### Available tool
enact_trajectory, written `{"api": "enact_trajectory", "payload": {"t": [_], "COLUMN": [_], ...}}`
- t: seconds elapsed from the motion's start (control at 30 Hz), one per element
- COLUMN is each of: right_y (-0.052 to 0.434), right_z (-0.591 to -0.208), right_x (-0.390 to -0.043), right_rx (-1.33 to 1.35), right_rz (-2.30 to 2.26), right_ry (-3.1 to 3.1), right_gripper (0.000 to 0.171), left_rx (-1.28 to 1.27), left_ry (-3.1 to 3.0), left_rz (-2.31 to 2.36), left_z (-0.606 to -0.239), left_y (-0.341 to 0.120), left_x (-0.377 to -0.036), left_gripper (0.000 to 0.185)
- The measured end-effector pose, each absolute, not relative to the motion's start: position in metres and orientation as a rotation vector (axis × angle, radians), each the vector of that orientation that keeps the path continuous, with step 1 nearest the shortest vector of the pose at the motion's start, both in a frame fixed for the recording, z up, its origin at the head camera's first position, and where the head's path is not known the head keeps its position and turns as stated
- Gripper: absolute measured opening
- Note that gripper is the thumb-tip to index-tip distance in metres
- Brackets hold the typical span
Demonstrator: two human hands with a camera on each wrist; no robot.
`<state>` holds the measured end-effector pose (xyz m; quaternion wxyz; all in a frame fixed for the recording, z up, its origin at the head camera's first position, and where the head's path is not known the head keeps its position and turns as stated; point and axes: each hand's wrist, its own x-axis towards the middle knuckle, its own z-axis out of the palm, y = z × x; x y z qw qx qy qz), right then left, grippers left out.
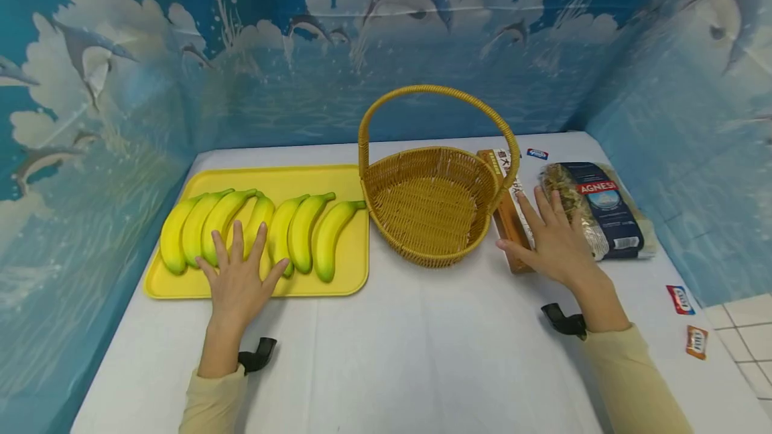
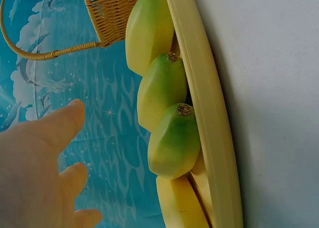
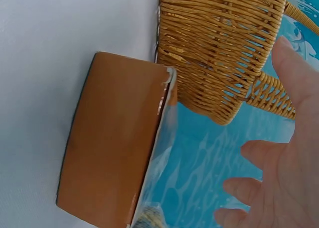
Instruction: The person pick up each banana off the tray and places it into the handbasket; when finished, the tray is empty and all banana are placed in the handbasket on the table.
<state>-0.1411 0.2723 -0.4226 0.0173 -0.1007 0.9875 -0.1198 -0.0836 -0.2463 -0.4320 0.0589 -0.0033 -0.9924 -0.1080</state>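
My left hand, fingers spread, hovers at the front edge of a yellow tray. Several bananas lie in a row on that tray; in the left wrist view, green-tipped banana ends show past the fingers. On the other side, my right hand is spread over the gap between a brown box and a clear bag of pasta with a dark AGNESI label. In the right wrist view the end of the brown box stands beside the wicker basket. Neither hand holds anything.
The wicker basket with its tall arched handle stands mid-table, between tray and box, and overlaps the box's far end. Small wrappers lie at the right edge of the white table. A dolphin-print curtain rises behind.
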Motion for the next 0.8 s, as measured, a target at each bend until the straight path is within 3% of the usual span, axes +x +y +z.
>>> {"api": "enact_trajectory", "payload": {"t": [0.3,0.8], "right_y": [0.274,0.247], "right_z": [-0.426,-0.427], "right_x": [-0.145,-0.151], "right_rx": [-0.312,-0.218], "right_rz": [-0.427,-1.106], "right_ry": [3.104,3.163], "right_gripper": [0.102,0.085], "left_rx": [-0.006,-0.017], "left_ry": [-3.023,-2.957], "left_rz": [-0.325,-0.411], "left_z": [-0.434,-0.438], "left_y": [-0.245,-0.242], "left_x": [-0.086,-0.087], "left_gripper": [0.078,0.081]}}
